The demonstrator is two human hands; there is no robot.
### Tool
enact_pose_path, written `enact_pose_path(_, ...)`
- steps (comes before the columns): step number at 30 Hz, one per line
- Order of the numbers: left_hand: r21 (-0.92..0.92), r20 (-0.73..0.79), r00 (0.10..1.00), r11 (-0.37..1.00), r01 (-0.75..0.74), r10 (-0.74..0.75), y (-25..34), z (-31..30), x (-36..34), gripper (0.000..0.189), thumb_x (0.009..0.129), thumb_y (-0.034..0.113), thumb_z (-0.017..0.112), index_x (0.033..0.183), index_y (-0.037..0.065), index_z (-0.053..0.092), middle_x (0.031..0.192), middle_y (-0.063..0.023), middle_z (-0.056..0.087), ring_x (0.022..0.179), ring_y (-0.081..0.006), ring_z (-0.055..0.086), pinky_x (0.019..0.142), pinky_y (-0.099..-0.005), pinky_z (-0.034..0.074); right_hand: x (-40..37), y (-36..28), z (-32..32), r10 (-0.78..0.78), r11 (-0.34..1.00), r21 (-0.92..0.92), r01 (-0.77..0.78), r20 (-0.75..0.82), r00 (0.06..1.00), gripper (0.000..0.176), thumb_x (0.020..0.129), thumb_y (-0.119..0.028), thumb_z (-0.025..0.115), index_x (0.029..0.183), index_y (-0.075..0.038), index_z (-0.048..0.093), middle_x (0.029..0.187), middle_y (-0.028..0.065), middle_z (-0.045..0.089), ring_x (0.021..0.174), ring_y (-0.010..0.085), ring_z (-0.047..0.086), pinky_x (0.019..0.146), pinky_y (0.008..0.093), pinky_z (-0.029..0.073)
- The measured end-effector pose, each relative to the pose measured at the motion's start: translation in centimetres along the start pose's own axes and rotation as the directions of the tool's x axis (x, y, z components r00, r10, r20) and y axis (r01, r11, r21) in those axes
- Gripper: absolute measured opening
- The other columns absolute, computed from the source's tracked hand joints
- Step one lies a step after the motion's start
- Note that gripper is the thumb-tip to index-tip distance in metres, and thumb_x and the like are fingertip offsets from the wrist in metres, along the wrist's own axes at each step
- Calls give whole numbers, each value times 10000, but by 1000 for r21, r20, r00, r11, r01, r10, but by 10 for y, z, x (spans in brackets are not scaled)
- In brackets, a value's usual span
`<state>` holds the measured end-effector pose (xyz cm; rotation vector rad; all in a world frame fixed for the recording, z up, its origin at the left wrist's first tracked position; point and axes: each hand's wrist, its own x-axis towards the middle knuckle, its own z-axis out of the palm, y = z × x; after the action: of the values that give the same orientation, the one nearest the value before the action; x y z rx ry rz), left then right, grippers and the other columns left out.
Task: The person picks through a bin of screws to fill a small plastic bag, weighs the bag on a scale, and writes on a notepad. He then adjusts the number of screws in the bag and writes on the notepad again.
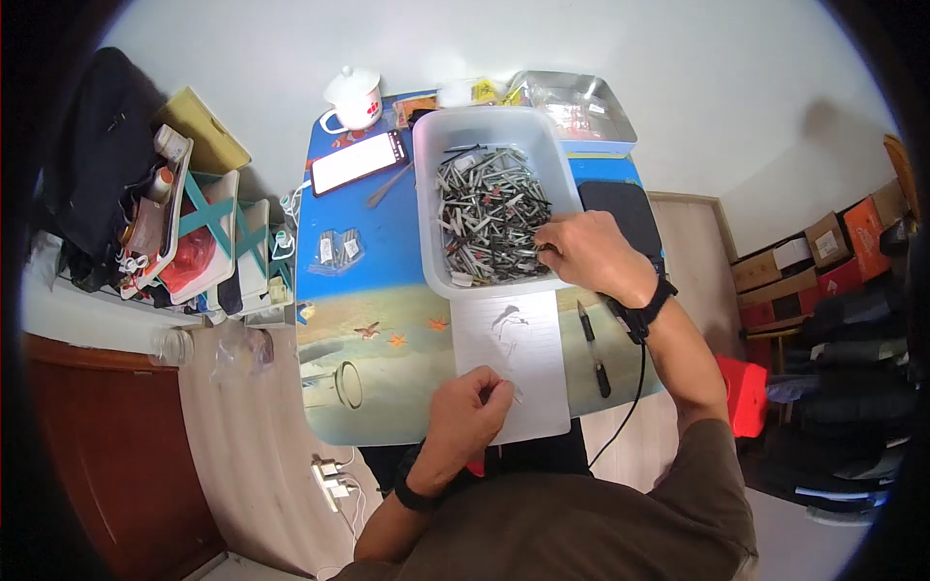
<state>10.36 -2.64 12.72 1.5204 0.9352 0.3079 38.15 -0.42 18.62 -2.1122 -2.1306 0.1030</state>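
A translucent white plastic bin (434, 208) on the table holds a heap of small, thin metal pieces (494, 208), silver and dark. My right hand (589, 257) reaches over the bin's right side, its fingers curled together at the edge of the heap. What its fingertips grip, if anything, is too small to make out. Nearer my body, my left hand (470, 412) is closed above a lined sheet of paper (533, 358), thumb against the fingers. Whatever it may hold is hidden. A few tiny slivers and dark marks show on the paper.
A black-handled craft knife (594, 349) lies right of the paper. Left of the bin are a lit phone (358, 163), small bags of metal pieces (337, 250) and a lidded white mug (354, 100). A metal tin (581, 107) stands behind. A black cable (639, 387) hangs by my right arm.
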Motion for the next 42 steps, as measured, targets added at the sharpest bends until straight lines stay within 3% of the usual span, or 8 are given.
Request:
enact_pose_path(4,53,43,999,998,21,-24,14,-7,-2,227,899,241,667,853,24,713,630,-116,654,558,-200,635,570,-341,491,15,14,10,-15,993,111,29,-118,993,119,827,-127,705,927,-66,731,828,128,701,789,347,688,700,462,530)
enact_pose_path(6,59,92,993,996,71,-76,24,-9,-3,209,929,166,651,825,-14,677,633,-16,619,590,-64,530,545,-260,423,25,13,7,48,995,95,-38,-106,993,136,835,-134,711,949,-61,727,837,131,706,793,345,689,704,463,528)
enact_pose_path(19,127,94,994,990,-64,53,19,-14,-4,172,911,164,680,856,2,704,605,-58,634,532,-93,559,525,-294,454,50,21,21,9,999,36,-7,-52,999,117,780,-55,694,895,-49,710,796,184,678,773,402,664,688,483,526)
enact_pose_path(22,119,88,996,993,-27,17,20,-15,-4,196,889,256,683,829,71,713,676,-135,669,591,-315,654,579,-409,503,52,23,21,25,999,33,-24,-32,999,125,771,-37,691,895,-35,705,806,186,682,774,405,664,688,478,526)
enact_pose_path(24,127,72,994,987,-95,87,18,-15,-5,176,919,164,670,842,8,698,578,-67,623,477,-119,576,495,-300,456,53,26,21,30,998,55,-29,-16,999,137,778,-36,690,913,-32,709,811,186,685,774,407,663,688,474,526)
enact_pose_path(37,188,105,994,980,-59,40,19,-16,-6,201,911,187,676,837,0,688,579,-74,608,525,-111,585,526,-301,462,90,38,16,12,971,239,-8,-14,1000,173,870,-55,674,1034,-19,717,954,178,702,861,377,676,766,439,526)
enact_pose_path(39,134,120,993,991,6,-22,19,-17,-6,189,881,248,681,830,67,705,671,-135,667,590,-320,656,570,-412,502,95,41,22,5,981,195,-2,-16,1000,186,869,-56,678,1048,-23,718,963,173,702,866,372,678,773,433,529)
enact_pose_path(42,107,124,992,994,24,-38,18,-16,-6,182,882,247,682,829,76,709,672,-128,670,588,-316,656,570,-410,504,99,43,22,5,988,153,-9,32,999,216,866,-56,693,1079,-30,717,980,165,699,883,362,681,788,425,534)
